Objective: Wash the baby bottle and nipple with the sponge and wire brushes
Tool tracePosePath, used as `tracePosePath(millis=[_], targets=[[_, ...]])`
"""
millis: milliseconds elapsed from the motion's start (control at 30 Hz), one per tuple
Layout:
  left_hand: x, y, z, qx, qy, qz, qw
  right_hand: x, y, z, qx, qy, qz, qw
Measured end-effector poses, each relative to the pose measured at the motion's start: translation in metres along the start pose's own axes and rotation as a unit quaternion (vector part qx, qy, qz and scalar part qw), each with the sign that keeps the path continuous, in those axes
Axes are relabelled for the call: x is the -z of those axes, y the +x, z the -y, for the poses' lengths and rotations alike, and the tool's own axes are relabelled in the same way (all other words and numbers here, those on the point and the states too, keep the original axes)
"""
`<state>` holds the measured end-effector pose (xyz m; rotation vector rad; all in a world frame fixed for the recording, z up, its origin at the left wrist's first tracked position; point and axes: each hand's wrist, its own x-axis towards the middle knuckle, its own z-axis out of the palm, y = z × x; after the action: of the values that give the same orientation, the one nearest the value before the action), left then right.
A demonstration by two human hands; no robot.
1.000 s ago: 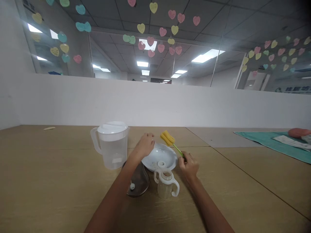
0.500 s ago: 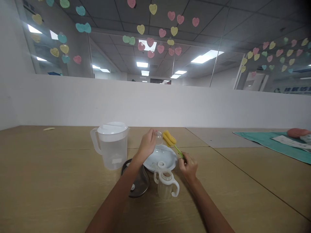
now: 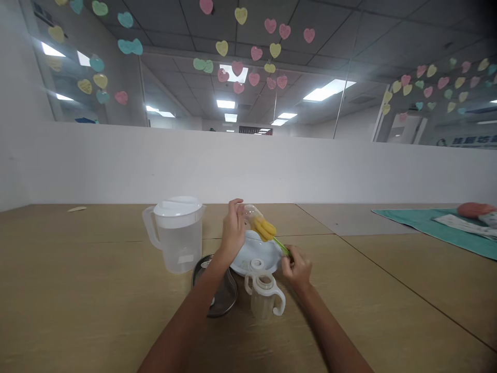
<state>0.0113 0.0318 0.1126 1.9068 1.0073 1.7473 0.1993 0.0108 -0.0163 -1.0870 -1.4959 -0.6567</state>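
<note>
My left hand [image 3: 232, 228] holds a small clear cup-shaped piece [image 3: 249, 211] up over the white plate [image 3: 243, 259]. My right hand [image 3: 296, 269] grips the green handle of a brush whose yellow sponge head [image 3: 265, 228] is pushed into that clear piece. In front of the plate stands a small baby cup with two white handles [image 3: 264, 299], a white ring part [image 3: 257, 265] just behind it.
A translucent water jug with a white lid [image 3: 176, 233] stands left of the plate. A dark glass lid [image 3: 216, 290] lies on the wooden table by my left forearm. A teal cloth [image 3: 435, 226] with items lies far right. A white partition wall runs behind.
My left hand lifted the clear piece off the plate and raised it. My right hand moved the sponge head left into its opening.
</note>
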Motion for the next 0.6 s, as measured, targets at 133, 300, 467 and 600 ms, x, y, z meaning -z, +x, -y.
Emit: tracePosePath(millis=[133, 300, 467, 600], targets=[[-0.006, -0.007, -0.005, -0.028, 0.078, 0.101, 0.991, 0.0, -0.001, 0.0, 0.0, -0.005, 0.011, 1.0], [0.001, -0.005, -0.015, -0.049, 0.097, 0.213, 0.971, -0.001, -0.001, -0.002, -0.01, -0.04, -0.005, 0.999], [0.027, 0.004, -0.032, -0.038, -0.041, 0.366, 0.929, 0.0, 0.0, -0.001, 0.005, -0.054, -0.008, 0.998], [0.04, 0.007, -0.042, -0.035, -0.071, 0.434, 0.897, 0.0, -0.001, -0.002, 0.024, -0.055, 0.002, 0.998]])
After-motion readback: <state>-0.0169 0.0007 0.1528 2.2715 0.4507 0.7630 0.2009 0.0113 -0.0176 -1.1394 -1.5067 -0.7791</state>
